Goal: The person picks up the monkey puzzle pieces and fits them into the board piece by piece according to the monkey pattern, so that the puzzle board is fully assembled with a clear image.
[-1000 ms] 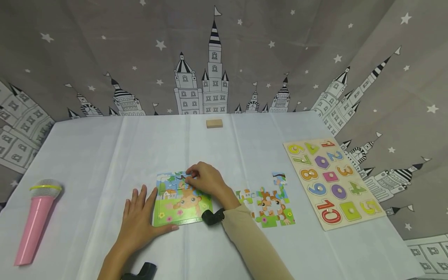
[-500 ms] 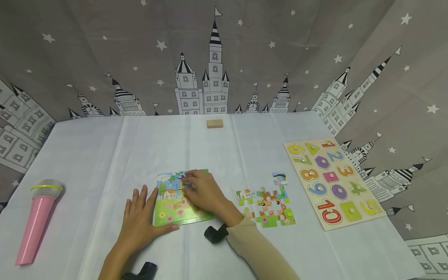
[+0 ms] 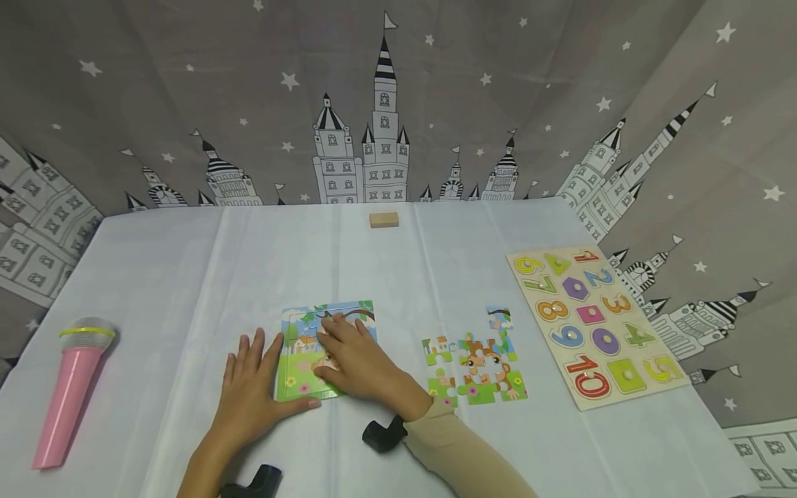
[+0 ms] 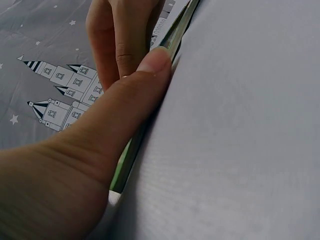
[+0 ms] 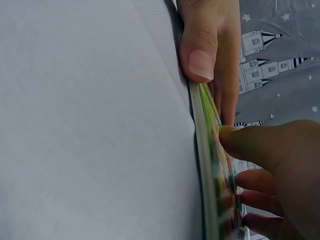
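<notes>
A jigsaw puzzle board (image 3: 295,377) with a cartoon monkey picture on a green and blue ground lies flat on the white table. My left hand (image 3: 249,387) rests along its left side, fingers spread, with the thumb at the near edge. In the left wrist view, the left thumb (image 4: 127,97) touches the board's rim. My right hand (image 3: 367,366) lies over the board's right part, fingers extended and touching the pieces from above. It covers much of the monkey. The right wrist view shows those fingertips (image 5: 255,200) on the picture side.
Several loose or partly joined monkey puzzle pieces (image 3: 479,394) lie right of the board. Farther right is a wooden number and shape board (image 3: 591,339). A pink toy microphone (image 3: 68,401) lies at the left, and a small wooden block (image 3: 383,220) near the back edge.
My right hand has gone from pinching at the board's top edge to lying over its right part with fingers spread, uncovering the top right corner. My left hand stays in place.
</notes>
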`<state>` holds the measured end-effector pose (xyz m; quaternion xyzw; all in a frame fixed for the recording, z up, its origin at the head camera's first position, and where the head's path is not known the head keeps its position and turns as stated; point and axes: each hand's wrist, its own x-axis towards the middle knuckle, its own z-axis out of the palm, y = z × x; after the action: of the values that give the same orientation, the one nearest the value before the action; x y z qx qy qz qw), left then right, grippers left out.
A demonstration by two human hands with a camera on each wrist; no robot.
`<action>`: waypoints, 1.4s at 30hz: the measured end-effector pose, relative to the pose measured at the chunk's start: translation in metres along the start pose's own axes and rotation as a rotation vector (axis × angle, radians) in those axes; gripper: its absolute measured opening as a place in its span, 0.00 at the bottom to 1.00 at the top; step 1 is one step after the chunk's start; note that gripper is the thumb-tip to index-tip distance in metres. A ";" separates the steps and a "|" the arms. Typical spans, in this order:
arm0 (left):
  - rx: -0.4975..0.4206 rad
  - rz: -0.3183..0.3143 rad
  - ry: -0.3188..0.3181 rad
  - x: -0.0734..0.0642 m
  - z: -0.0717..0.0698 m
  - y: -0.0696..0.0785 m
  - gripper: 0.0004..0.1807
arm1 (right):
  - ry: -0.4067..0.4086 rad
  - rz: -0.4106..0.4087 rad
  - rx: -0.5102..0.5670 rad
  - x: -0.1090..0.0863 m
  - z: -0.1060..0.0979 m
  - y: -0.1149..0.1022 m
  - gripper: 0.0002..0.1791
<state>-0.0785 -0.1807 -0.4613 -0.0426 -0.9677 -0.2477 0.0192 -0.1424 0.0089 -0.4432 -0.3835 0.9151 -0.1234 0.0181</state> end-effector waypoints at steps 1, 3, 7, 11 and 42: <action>0.001 0.001 0.000 0.000 0.000 0.000 0.63 | -0.001 -0.003 -0.004 0.000 0.000 0.000 0.31; 0.002 0.002 0.001 0.000 0.001 0.000 0.63 | 0.001 -0.009 -0.010 0.000 0.001 0.001 0.31; 0.005 0.005 0.003 0.001 0.001 -0.001 0.63 | -0.010 -0.008 -0.010 0.000 0.001 0.001 0.31; 0.006 0.006 0.006 0.001 0.002 -0.002 0.63 | -0.026 -0.003 -0.010 0.000 0.001 0.000 0.31; 0.001 -0.013 0.008 -0.001 0.001 -0.001 0.64 | 0.282 0.225 0.305 -0.012 -0.026 0.041 0.08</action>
<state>-0.0778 -0.1817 -0.4626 -0.0355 -0.9680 -0.2474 0.0215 -0.1659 0.0500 -0.4284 -0.2510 0.9162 -0.3099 -0.0388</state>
